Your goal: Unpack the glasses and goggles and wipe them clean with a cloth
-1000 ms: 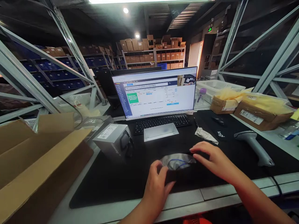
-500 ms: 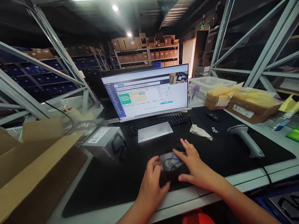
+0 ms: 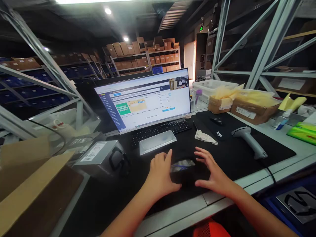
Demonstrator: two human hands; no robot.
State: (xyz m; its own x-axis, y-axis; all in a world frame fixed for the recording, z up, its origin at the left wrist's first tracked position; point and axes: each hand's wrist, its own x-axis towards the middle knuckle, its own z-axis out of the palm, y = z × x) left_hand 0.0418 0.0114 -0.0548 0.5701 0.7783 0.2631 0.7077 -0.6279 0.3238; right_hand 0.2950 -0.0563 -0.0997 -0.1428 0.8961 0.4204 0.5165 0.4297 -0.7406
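A dark, box-like object [image 3: 184, 179] sits on the black desk mat near the front edge, hard to tell apart from the mat. At its top shows clear, shiny plastic [image 3: 182, 165] with a blue line in it. My left hand [image 3: 160, 174] is at its left side, thumb and fingers apart; whether it touches the object is unclear. On the right, my right hand [image 3: 212, 171] is open with spread fingers, a little away from it. Beyond them lie a shallow translucent tray [image 3: 158, 142] and a crumpled white cloth [image 3: 206, 137].
A monitor [image 3: 145, 102] stands behind a black keyboard [image 3: 160, 131]. To the left are a grey printed box [image 3: 98, 159] and an open cardboard carton [image 3: 37, 194]. A barcode scanner [image 3: 250, 141], mouse [image 3: 217, 120] and boxes of yellow packets [image 3: 255, 105] are on the right.
My right hand has drawn away from the object to the right, its fingers spread. My left hand has turned, its fingers now closer together. The view has swung somewhat.
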